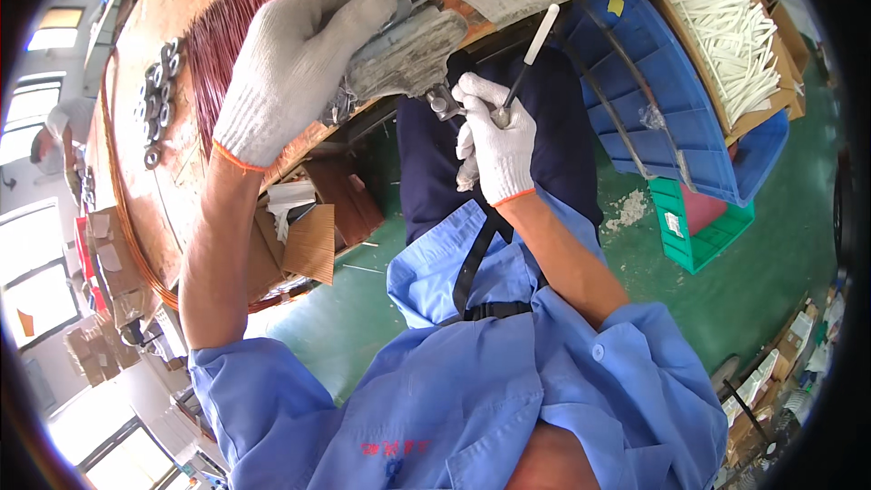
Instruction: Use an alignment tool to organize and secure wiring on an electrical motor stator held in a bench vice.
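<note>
My left hand [304,54], in a white knit glove, reaches over the bench edge with its fingers bent around a greyish part that they mostly hide. Beside it is a worn, grey block-like pad [408,54] with metal pieces at its end. My right hand [499,136], also gloved, is closed in front of my lap. It grips a thin black rod with a white end [542,34], which points up and away to the right. By its fingertips sits a small shiny metal fitting [442,102]; whether they touch it I cannot tell.
A bundle of dark red wires [227,45] and several metal rings [152,118] lie on the wooden bench [136,54]. At right are a blue bin [626,82], a box of white strips [730,45] and a green crate [694,249]. An open carton [308,240] stands below the bench.
</note>
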Tool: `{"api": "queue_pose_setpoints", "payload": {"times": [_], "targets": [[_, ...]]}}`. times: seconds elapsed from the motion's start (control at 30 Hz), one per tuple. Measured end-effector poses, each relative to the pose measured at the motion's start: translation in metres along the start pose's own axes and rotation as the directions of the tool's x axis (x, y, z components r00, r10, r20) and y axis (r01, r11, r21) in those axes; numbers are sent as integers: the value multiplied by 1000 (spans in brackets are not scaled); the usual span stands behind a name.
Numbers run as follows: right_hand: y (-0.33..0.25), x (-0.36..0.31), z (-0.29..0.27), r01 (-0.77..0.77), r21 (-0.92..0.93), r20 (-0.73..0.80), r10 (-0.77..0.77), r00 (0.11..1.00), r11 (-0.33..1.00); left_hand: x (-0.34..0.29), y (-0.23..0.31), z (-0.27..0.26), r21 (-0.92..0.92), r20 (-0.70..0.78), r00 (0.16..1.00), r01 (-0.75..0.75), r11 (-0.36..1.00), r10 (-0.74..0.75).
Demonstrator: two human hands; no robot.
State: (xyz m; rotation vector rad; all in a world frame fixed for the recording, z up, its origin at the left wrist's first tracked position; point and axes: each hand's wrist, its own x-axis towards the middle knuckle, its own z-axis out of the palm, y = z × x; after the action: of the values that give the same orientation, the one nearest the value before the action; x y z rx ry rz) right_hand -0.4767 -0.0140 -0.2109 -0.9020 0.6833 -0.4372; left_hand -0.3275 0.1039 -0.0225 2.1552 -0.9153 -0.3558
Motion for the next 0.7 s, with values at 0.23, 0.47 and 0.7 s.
{"api": "queue_pose_setpoints", "payload": {"times": [0.23,0.47,0.7], "targets": [[17,-49,44,-442,319,188,401,897,838,-6,-3,13,-56,-62,998,3,998,-6],[1,-35,3,-434,51,250,409,878,900,-83,-86,119,-353,-508,832,36,935,-223],[-37,-14,-9,-144,95,140,130,982,985,-84,-111,180,-998,61,881,66,-5,-468]]}}
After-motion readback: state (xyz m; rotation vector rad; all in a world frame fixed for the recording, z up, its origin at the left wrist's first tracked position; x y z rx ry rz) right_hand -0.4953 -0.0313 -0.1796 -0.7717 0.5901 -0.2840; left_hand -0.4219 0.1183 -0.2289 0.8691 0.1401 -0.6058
